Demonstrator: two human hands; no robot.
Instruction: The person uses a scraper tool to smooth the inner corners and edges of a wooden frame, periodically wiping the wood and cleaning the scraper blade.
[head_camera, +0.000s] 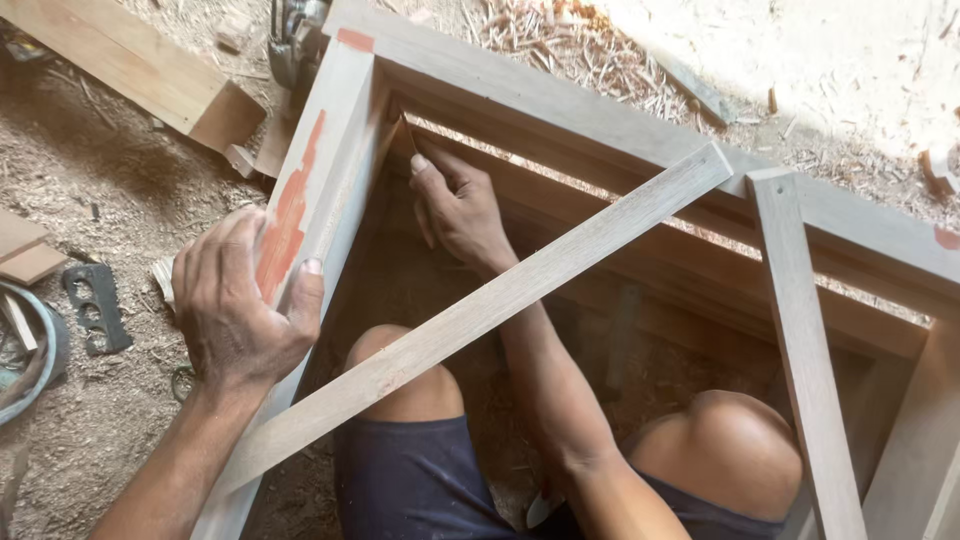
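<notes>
Fingers of the left hand (243, 305) clamped over the wooden frame's (330, 150) side rail, steadying it. The right hand (455, 205) reached into the inside corner, pinching something small I couldn't make out. A diagonal brace strip (500, 300) crossed above the forearm, sawdust floor (90, 170) all around.

Two hands (240, 310), one wooden frame (560, 100), two brace strips (500, 300).

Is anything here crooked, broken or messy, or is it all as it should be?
Two things stand out. A thin wooden slat lies diagonally across the wooden frame, square with none of its sides. Patchy orange-red smears mark the frame's side rail beside the left hand. Wood shavings and sawdust litter the ground around it.
</notes>
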